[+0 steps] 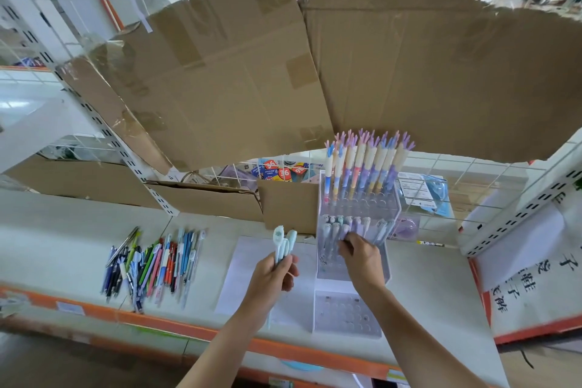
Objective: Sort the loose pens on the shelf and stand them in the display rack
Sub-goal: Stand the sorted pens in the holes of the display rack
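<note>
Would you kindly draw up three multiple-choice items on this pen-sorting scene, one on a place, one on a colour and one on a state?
1. Where does the pile of loose pens lie?
A. on the shelf, left of the left hand
B. inside the display rack
C. on the cardboard

2. What colour are the pens in the left hand?
A. red
B. pale blue
C. black

3. What is the right hand doing?
A. hanging idle
B. resting flat on the paper sheet
C. reaching among the pens in the display rack

Answers: 1 A, the pile lies on the white shelf, far left; 2 B, the gripped caps look light blue; 3 C, its fingers are at the rack's middle rows.
</note>
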